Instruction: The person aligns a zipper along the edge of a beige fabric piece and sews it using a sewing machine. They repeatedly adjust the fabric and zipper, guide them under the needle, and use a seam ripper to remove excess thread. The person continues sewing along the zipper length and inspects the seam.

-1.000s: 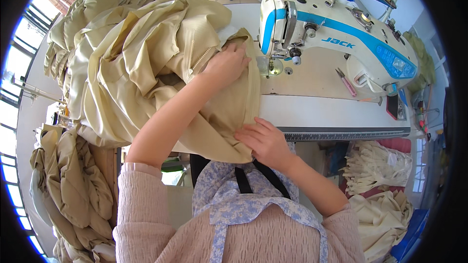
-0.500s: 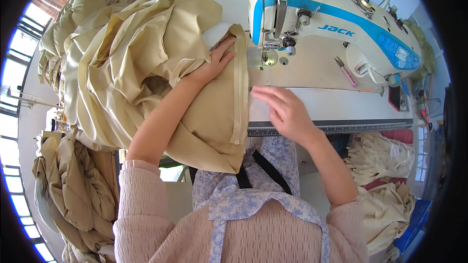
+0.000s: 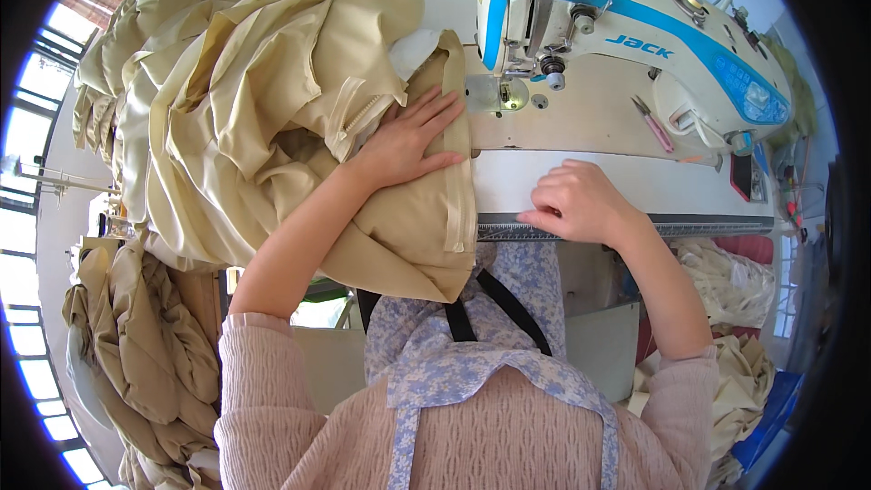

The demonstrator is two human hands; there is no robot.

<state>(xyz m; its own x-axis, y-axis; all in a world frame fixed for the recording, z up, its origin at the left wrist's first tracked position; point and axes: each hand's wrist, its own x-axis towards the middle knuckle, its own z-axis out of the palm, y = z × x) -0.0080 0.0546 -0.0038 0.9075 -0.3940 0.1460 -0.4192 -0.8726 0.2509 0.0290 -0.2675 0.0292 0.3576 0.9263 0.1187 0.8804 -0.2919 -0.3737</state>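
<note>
A khaki garment [image 3: 404,231] lies bunched on the sewing table, its flatter part reaching toward me and over the table's front edge. A banded edge [image 3: 459,163] runs down its right side, and a short zipper [image 3: 363,116] shows among the folds. My left hand [image 3: 408,141] rests flat on the cloth beside this band, fingers spread and pointing up and right. To the right, apart from the garment, my right hand [image 3: 581,202] hovers over the table's front edge, fingers curled in and nothing visible in it. Beyond the band sits the sewing machine's needle plate [image 3: 497,93].
The white and blue sewing machine [image 3: 626,32] stands at the far right. Pink-handled thread snips [image 3: 655,127] lie under its arm. A ruler strip [image 3: 680,225] lines the front edge. Khaki cloth piles [image 3: 145,336] hang at left; pale bundles [image 3: 726,286] sit at lower right.
My right hand has drawn back right and down from the banded edge, its fingers now curled. My left hand has slid slightly down and right, and the garment's edge has shifted right.
</note>
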